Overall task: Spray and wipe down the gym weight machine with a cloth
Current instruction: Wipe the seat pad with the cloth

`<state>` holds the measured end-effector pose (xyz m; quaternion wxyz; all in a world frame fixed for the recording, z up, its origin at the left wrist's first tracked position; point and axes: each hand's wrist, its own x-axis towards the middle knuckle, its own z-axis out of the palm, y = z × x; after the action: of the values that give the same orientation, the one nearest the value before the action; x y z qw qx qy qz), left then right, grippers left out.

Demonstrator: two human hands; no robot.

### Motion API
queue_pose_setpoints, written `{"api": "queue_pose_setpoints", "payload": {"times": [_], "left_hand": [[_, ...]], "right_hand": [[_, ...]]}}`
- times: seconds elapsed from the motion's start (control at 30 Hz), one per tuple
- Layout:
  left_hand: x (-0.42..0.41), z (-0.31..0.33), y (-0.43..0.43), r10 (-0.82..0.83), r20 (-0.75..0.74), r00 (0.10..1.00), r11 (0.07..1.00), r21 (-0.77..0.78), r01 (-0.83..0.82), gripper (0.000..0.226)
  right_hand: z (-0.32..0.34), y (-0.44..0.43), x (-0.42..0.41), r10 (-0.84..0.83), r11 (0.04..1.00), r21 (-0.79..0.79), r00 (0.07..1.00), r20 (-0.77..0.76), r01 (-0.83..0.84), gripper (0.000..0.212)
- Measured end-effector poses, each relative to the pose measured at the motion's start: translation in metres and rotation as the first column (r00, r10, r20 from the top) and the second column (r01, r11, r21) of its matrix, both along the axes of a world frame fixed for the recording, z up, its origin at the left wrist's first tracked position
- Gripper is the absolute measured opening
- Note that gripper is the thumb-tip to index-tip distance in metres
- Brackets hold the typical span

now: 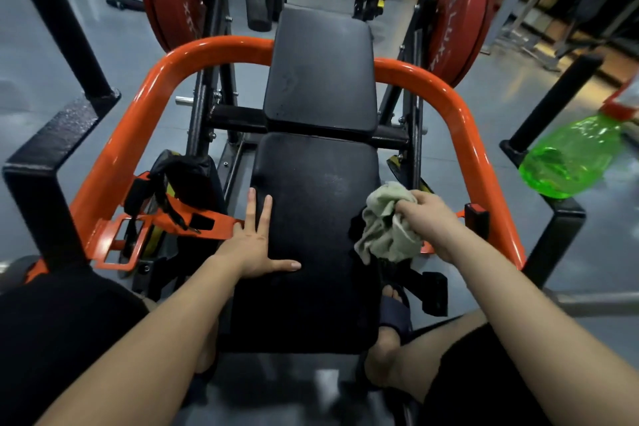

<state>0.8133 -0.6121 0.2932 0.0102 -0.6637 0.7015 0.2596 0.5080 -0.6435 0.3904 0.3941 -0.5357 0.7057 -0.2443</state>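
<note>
The left grip lies flat on the bench, fingers straight and spread, and it holds nothing. It presses at the 9 o'clock edge of the pad, I think to support the body while leaning forward. The right grip is closed round a crumpled pale green cloth at the 3 o'clock edge of the same pad, and part of the cloth hangs over that edge. I judge it is bunched like this to give a thick wiping face.

The green spray bottle is well apart at 3 o'clock and seems to rest on the black outer frame, probably so that this hand is free for wiping. The back pad is at 12 o'clock. The orange bar curves round behind it, and the red weight plates are at 11 and 1 o'clock.

Not everything is clear to me. The right fingertips are hidden inside the cloth. The bottle is blurred and its trigger head is cut by the picture border. I cannot say if the bench is wet, as I see only faint specks. The letters on the plates I cannot read.
</note>
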Motion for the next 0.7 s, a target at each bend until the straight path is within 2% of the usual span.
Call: {"api": "queue_pose_setpoints", "payload": {"times": [0.07, 0.23, 0.27, 0.3, 0.37, 0.47, 0.63, 0.7], "left_hand": [[-0.001, 0.001, 0.001, 0.001, 0.003, 1.0, 1.0, -0.006, -0.001, 0.146], [-0.003, 0.002, 0.001, 0.003, 0.016, 1.0, 1.0, -0.017, -0.003, 0.146], [-0.003, 0.001, 0.001, 0.005, 0.01, 1.0, 1.0, -0.021, -0.005, 0.146], [-0.002, 0.0, 0.0, 0.007, 0.001, 1.0, 1.0, -0.023, -0.007, 0.146], [0.0, -0.004, 0.0, 0.002, -0.021, 1.0, 1.0, -0.028, -0.003, 0.146], [0.001, -0.007, -0.001, -0.012, -0.024, 1.0, 0.999, -0.046, 0.011, 0.146], [0.001, -0.004, -0.001, -0.011, -0.009, 1.0, 1.0, -0.026, 0.011, 0.146], [0.0, -0.002, 0.0, -0.015, -0.008, 1.0, 0.999, -0.031, 0.015, 0.146]], "right_hand": [[-0.001, -0.006, 0.002, -0.099, 0.99, -0.092, 0.994, 0.048, 0.103, 0.029], [-0.009, -0.045, 0.021, -0.212, 0.947, -0.246, 0.977, 0.003, 0.207, 0.037], [-0.015, -0.056, 0.022, -0.228, 0.943, -0.258, 0.973, -0.035, 0.212, 0.046], [-0.021, -0.066, 0.023, -0.215, 0.95, -0.251, 0.971, -0.107, 0.183, 0.054], [-0.031, -0.077, 0.027, -0.135, 0.979, -0.176, 0.969, -0.209, 0.099, 0.057], [-0.036, -0.081, 0.031, 0.031, 0.998, -0.046, 0.994, -0.108, -0.036, 0.054], [-0.036, -0.079, 0.022, 0.029, 0.999, 0.044, 0.988, -0.152, -0.022, 0.042], [-0.035, -0.062, 0.022, 0.085, 0.992, 0.11, 0.974, -0.211, -0.063, 0.029]]}}
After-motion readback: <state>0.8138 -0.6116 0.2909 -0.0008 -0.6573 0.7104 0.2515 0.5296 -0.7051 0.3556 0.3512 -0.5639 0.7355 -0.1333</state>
